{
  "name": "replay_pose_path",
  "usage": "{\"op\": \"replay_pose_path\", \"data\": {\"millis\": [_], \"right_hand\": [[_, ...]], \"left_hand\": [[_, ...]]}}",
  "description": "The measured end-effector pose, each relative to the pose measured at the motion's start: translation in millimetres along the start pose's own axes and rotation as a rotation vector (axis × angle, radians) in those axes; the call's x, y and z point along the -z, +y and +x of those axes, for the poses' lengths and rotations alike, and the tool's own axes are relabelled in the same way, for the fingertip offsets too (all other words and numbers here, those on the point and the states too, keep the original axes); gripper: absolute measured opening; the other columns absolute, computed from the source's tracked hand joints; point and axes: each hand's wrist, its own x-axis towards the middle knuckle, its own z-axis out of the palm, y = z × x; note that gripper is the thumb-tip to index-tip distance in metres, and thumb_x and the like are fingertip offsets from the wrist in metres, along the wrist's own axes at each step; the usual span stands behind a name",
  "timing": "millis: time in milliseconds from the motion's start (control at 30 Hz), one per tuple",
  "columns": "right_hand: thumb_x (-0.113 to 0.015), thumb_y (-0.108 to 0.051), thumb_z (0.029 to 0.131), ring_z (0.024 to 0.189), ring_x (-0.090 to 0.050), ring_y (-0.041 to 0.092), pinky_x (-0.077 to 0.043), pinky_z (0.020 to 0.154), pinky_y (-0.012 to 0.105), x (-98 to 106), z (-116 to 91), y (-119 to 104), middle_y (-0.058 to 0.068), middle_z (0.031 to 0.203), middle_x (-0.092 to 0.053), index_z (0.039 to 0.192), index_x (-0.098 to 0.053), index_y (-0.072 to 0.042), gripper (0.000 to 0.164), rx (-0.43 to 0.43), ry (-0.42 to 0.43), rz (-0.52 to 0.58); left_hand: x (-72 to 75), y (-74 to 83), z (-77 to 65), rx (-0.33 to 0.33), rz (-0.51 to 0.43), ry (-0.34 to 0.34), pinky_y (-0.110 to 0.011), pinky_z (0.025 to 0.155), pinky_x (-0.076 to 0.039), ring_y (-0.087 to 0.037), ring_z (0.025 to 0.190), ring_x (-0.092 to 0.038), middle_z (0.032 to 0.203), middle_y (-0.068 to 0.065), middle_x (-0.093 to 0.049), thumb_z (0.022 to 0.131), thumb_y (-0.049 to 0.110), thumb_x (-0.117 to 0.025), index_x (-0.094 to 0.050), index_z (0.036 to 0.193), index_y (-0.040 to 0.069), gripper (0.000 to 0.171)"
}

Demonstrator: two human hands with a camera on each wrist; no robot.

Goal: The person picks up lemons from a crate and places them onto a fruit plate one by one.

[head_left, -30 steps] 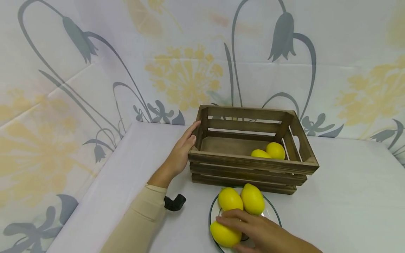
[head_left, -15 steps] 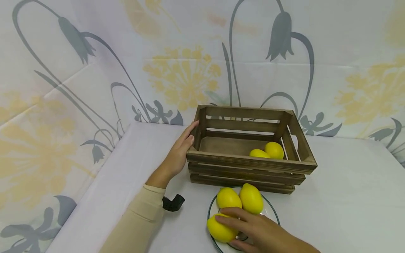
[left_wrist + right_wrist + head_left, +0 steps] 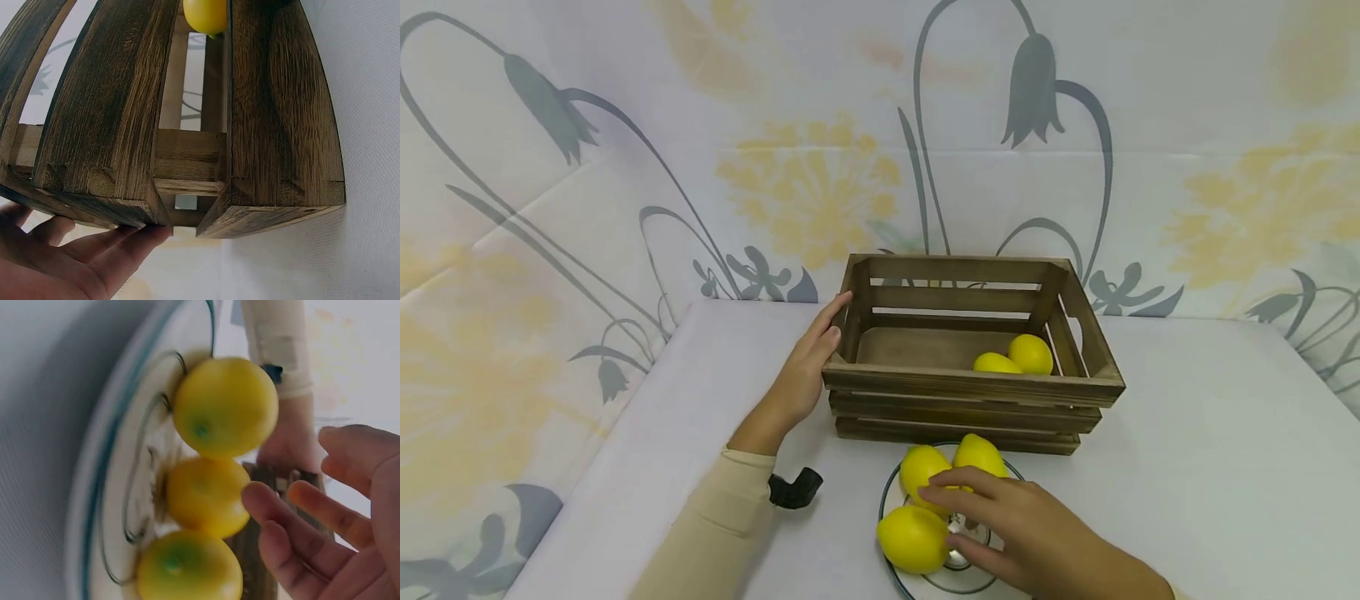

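Observation:
In the head view, three lemons sit on a round plate (image 3: 886, 558) with dark rim lines: a near-left lemon (image 3: 913, 540), a middle lemon (image 3: 921, 473) and a far lemon (image 3: 980, 455). My right hand (image 3: 1026, 525) hovers over the plate's right side, fingers spread and slightly bent, holding nothing. In the right wrist view, its fingertips (image 3: 259, 499) are close to the middle lemon (image 3: 209, 497); contact cannot be told. My left hand (image 3: 797, 375) rests against the left end of a brown slatted wooden crate (image 3: 962, 383), its fingers (image 3: 125, 250) fairly straight on the end boards.
Inside the crate's right part lie two more lemons (image 3: 1030, 355), partly hidden by its front slat. A black strap or mount (image 3: 796, 488) shows at the left wrist. A white cloth (image 3: 1210, 467) covers the table. Behind hangs a flower-printed sheet (image 3: 812, 192).
My right hand has let go of the near-left lemon and drawn away to the right. The left hand stays on the crate. The whole head view has shifted, moving the scene left.

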Motion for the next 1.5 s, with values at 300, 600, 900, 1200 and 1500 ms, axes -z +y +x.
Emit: {"op": "replay_pose_path", "data": {"millis": [300, 600, 900, 1200, 1500], "right_hand": [[-0.051, -0.042, 0.103, 0.103, -0.068, 0.011, -0.049, 0.092, 0.010, 19, 4, 1, -0.007, 0.122, -0.066, 0.125, -0.067, -0.020, 0.035, 0.037, 0.268, -0.148], [-0.049, -0.041, 0.104, 0.109, -0.061, 0.011, -0.040, 0.103, 0.007, 33, 4, 4, -0.002, 0.119, -0.066, 0.120, -0.070, -0.012, 0.039, -0.007, 0.351, -0.116], [-0.051, -0.038, 0.104, 0.114, -0.055, 0.017, -0.034, 0.110, 0.010, 38, 2, 8, 0.007, 0.120, -0.064, 0.120, -0.071, -0.008, 0.039, 0.045, 0.450, -0.139], [-0.051, -0.040, 0.104, 0.117, -0.054, 0.023, -0.033, 0.113, 0.013, 39, 5, 14, 0.012, 0.120, -0.064, 0.118, -0.071, -0.006, 0.043, 0.053, 0.505, -0.171], [-0.052, -0.043, 0.103, 0.116, -0.056, 0.019, -0.036, 0.109, 0.010, 62, 8, 20, 0.015, 0.117, -0.066, 0.115, -0.072, -0.001, 0.048, 0.042, 0.563, -0.190]], "left_hand": [[5.1, -1.3, -5.7, 0.003, -0.015, 0.001, -0.057, 0.124, -0.009, -0.020, 0.156, -0.007, 0.168, 0.002, -0.016, 0.110, 0.029, -0.022, -0.021, 0.161, 0.019, 0.052], [7.5, -3.3, -11.8, 0.017, -0.031, 0.004, -0.058, 0.124, -0.008, -0.021, 0.156, -0.006, 0.168, 0.001, -0.015, 0.110, 0.030, -0.022, -0.021, 0.161, 0.018, 0.053], [3.6, -6.4, -15.8, 0.025, -0.028, 0.006, -0.058, 0.124, -0.008, -0.020, 0.156, -0.006, 0.168, 0.002, -0.015, 0.110, 0.030, -0.024, -0.022, 0.161, 0.023, 0.051], [6.4, -2.3, -15.8, 0.015, -0.025, 0.009, -0.058, 0.124, -0.009, -0.021, 0.156, -0.006, 0.168, 0.001, -0.016, 0.110, 0.029, -0.024, -0.022, 0.161, 0.020, 0.052], [0.5, 0.6, -3.8, 0.003, -0.020, 0.003, -0.055, 0.125, -0.010, -0.018, 0.156, -0.008, 0.168, 0.004, -0.016, 0.110, 0.029, -0.025, -0.023, 0.160, 0.024, 0.050]]}}
